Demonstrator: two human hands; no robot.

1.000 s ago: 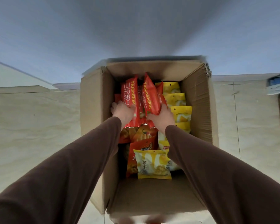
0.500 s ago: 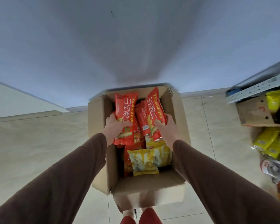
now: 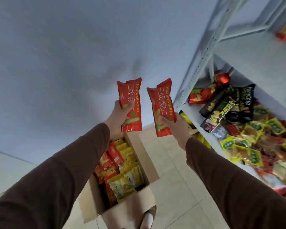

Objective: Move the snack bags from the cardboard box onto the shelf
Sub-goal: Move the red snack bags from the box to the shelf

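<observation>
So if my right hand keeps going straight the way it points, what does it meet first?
Probably the white metal shelf upright, just beyond the red snack bag held by the right hand; depth is unclear.

The person wears a long-sleeved top of dark brown cloth. Both sleeves (image 3: 69, 171) are plain, without any print or marking, and each ends at the wrist, so the left hand (image 3: 118, 116) and the right hand (image 3: 176, 124) are bare. Below, a light slipper (image 3: 148, 220) shows.
</observation>
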